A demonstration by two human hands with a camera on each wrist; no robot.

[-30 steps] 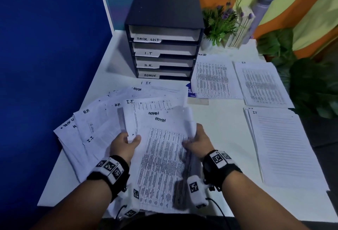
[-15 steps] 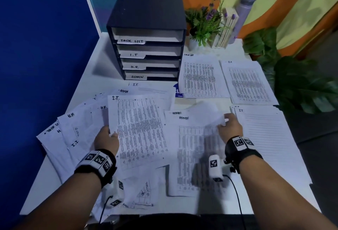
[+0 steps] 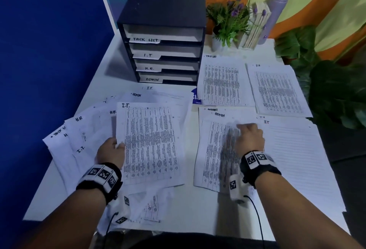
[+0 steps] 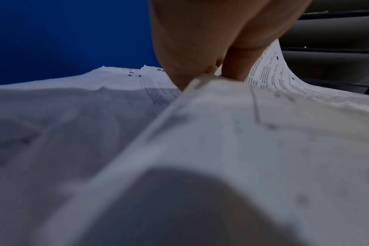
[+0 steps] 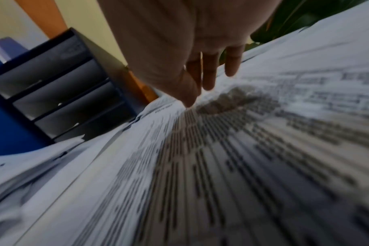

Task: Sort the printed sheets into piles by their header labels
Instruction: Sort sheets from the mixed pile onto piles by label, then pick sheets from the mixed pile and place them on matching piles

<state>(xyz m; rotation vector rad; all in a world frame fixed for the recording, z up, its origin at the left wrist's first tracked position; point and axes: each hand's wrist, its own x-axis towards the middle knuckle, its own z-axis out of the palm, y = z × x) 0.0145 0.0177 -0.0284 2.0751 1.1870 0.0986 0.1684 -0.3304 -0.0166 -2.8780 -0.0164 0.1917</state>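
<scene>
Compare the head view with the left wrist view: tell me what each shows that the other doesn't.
Head view only: the right hand flat on the ADMIN pile, the TASK LIST, H.R. and lined I.T. piles, the drawer labels, the plant.

Left wrist view only: the underside of the fingers pinching the sheet's edge.

Both: the left hand holding the I.T. sheet, the fanned unsorted sheets, the drawer unit.

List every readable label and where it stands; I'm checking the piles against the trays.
"TASK LIST", "I.T", "H.R.", "ADMIN": tabs on the black four-drawer paper tray, top to bottom.
"TASK LIST": far white pile.
"H.R": pile to its right.
"ADMIN": pile under the right hand.
"I.T.": sheet the left hand holds.
Table print: too small.
</scene>
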